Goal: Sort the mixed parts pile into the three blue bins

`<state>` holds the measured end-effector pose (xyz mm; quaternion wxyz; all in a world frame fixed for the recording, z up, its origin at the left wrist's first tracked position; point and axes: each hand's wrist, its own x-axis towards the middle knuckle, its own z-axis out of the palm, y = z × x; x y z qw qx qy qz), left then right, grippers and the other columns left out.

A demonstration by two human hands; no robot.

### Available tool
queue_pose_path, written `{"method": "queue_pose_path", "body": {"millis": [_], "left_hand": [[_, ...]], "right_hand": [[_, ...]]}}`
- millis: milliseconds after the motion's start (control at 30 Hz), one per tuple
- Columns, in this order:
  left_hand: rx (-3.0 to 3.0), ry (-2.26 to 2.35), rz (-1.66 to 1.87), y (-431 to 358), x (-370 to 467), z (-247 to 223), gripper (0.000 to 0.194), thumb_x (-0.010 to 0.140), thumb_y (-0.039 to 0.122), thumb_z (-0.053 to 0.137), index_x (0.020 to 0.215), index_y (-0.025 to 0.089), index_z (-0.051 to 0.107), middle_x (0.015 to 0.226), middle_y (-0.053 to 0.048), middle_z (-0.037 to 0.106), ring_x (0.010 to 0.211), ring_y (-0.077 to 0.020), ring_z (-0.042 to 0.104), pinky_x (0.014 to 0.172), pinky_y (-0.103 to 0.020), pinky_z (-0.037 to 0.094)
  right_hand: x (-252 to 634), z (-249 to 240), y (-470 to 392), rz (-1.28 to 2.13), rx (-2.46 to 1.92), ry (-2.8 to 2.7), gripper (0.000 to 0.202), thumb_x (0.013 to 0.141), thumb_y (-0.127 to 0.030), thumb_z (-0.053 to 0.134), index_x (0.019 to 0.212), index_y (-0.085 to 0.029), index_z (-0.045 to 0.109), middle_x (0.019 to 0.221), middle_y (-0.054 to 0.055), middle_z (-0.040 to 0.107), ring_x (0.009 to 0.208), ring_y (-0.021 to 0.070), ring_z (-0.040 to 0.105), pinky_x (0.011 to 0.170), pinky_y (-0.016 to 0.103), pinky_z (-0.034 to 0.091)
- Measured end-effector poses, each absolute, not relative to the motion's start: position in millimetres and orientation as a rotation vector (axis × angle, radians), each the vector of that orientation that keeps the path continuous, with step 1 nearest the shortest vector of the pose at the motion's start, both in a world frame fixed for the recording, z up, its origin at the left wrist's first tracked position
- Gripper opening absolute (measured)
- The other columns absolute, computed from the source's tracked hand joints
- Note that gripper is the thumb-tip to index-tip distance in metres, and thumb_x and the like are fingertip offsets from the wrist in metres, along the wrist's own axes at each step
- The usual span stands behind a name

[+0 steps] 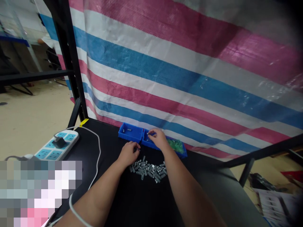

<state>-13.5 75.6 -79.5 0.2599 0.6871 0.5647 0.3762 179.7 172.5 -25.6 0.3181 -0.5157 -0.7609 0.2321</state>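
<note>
My left hand (129, 154) is closed just in front of the blue bins, its fingertips pinched around a small dark piece (136, 148) whose kind I cannot make out. Over the middle blue bin (151, 145) my right hand (157, 137) reaches in, thumb and finger pinched on a tiny, light metal piece (148, 133), perhaps a screw. A loose pile of small grey cylinders and screws (149, 170) lies on the black table between my forearms. Two or so grey pieces rest in the left blue bin (131, 134). Clear green bits (175, 145) fill the right bin, partly behind my right wrist.
On the left, a white power strip (68, 143) carries a black plug (59, 142), and a white cable (98, 148) curves across the black table (139, 201). A striped plastic sheet (165, 78) hangs behind the bins. Black frame posts (68, 53) stand at the left.
</note>
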Motion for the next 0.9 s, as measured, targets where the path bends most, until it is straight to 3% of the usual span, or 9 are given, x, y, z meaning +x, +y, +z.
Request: {"method": "queue_pose_path", "body": {"millis": [233, 467, 667, 900], "left_hand": [[1.897, 1.517, 0.964, 77, -16, -78, 0.014, 0.081, 0.019, 0.061, 0.092, 0.021, 0.070, 0.093, -0.006, 0.066, 0.087, -0.0213, 0.059, 0.080, -0.033, 0.045], [1.923, 1.517, 0.939, 77, -15, -77, 0.015, 0.084, 0.021, 0.059, 0.094, 0.021, 0.070, 0.093, -0.006, 0.066, 0.089, -0.0219, 0.059, 0.081, -0.034, 0.045], [1.957, 1.535, 0.920, 77, -15, -79, 0.013, 0.085, 0.023, 0.059, 0.092, 0.022, 0.069, 0.094, -0.006, 0.066, 0.092, -0.0229, 0.060, 0.085, -0.035, 0.045], [1.980, 1.528, 0.925, 77, -16, -80, 0.012, 0.085, 0.023, 0.059, 0.091, 0.022, 0.069, 0.092, -0.005, 0.066, 0.090, -0.0230, 0.060, 0.083, -0.035, 0.045]], "right_hand": [[140, -26, 164, 0.687, -1.232, -2.038, 0.027, 0.082, -0.027, 0.066, 0.107, -0.017, 0.067, 0.093, 0.004, 0.069, 0.067, 0.0115, 0.058, 0.068, 0.024, 0.050], [164, -13, 124, 0.746, -1.221, -2.177, 0.012, 0.087, -0.023, 0.061, 0.094, -0.018, 0.069, 0.079, 0.001, 0.068, 0.069, 0.0126, 0.061, 0.065, 0.023, 0.048], [190, -12, 83, 0.698, -1.360, -2.539, 0.032, 0.079, -0.013, 0.067, 0.108, -0.024, 0.072, 0.084, 0.001, 0.072, 0.075, 0.0145, 0.066, 0.071, 0.023, 0.046], [189, -16, 80, 0.632, -1.425, -2.662, 0.034, 0.075, -0.020, 0.070, 0.108, -0.029, 0.075, 0.082, -0.001, 0.073, 0.070, 0.0154, 0.065, 0.065, 0.023, 0.042]]}}
